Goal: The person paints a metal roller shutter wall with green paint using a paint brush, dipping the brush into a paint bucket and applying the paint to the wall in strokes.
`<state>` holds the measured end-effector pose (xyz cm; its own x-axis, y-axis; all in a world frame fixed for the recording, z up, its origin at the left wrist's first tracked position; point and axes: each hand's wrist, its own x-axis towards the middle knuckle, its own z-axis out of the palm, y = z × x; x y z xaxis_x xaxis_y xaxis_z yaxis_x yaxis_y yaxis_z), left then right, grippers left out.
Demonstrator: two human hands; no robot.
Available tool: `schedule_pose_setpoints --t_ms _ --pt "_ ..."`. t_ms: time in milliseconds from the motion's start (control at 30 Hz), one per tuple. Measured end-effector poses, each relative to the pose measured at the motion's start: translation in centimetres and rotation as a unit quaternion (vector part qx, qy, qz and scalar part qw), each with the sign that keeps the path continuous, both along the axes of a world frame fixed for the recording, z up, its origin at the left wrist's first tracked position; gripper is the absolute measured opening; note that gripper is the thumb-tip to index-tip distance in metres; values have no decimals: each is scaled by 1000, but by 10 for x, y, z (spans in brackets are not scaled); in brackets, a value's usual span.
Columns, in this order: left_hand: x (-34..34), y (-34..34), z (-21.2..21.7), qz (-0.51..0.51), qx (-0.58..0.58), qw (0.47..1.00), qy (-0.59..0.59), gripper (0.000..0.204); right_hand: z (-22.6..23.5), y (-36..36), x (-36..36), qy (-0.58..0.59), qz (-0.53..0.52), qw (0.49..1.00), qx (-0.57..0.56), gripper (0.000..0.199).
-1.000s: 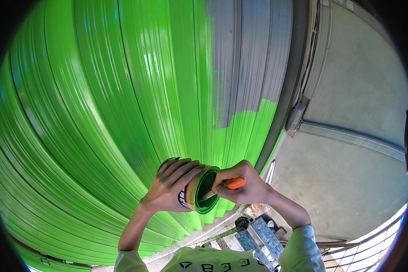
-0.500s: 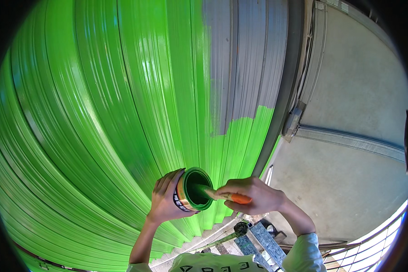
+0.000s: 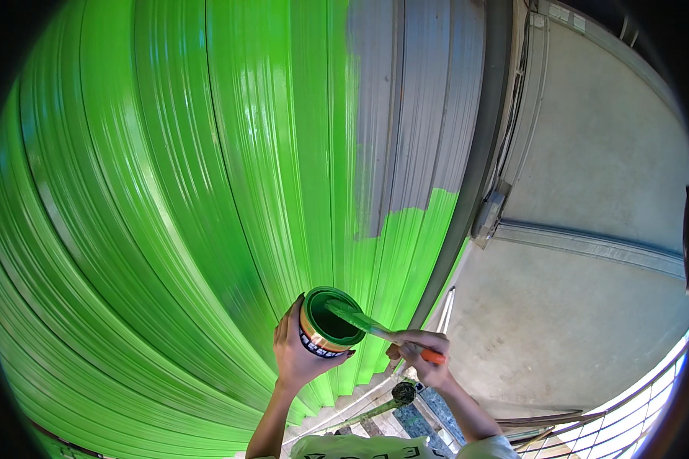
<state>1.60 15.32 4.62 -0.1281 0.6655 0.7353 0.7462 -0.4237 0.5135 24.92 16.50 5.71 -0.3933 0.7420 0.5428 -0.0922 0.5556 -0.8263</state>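
Note:
My left hand (image 3: 297,353) is wrapped round a small paint can (image 3: 323,346) with an orange-and-dark label, its open mouth tipped toward me. Green paint coats the inside wall and rim. In my right hand (image 3: 427,358) is a paintbrush (image 3: 379,329) with an orange handle end, gripped by the handle. Its green, paint-covered bristles rest over the can's rim, the tip inside the mouth. Beyond my hands stands a ribbed metal wall (image 3: 283,191), mostly glossy green. An unpainted grey section (image 3: 417,107) shows at its upper right, with a ragged paint edge below.
A dark frame post (image 3: 486,130) borders the ribbed wall on the right. Past it is a pale panel wall (image 3: 589,321) with a metal rail. Below my hands a green-stained pole (image 3: 379,409) with a dark round end lies over steps. A railing (image 3: 628,413) curves at lower right.
My right hand has moved down and back, drawing the brush partly out of the can so its bristles show at the rim. The can has shifted slightly right and is more upright.

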Motion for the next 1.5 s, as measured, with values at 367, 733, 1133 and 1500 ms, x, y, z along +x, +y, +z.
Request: schedule_pose_setpoints --t_ms 367,733,1133,1500 --pt "10 5 6 -4 32 996 -83 101 30 -15 -14 -57 -118 964 233 29" --pt "10 -1 3 5 29 994 -105 101 16 66 -24 -83 -329 892 299 31" --pt "1 6 -15 14 -12 993 -121 102 139 162 -47 -21 -411 780 471 28" --pt "0 3 -19 -13 -41 992 -114 103 -69 144 -39 -217 -357 859 296 21"
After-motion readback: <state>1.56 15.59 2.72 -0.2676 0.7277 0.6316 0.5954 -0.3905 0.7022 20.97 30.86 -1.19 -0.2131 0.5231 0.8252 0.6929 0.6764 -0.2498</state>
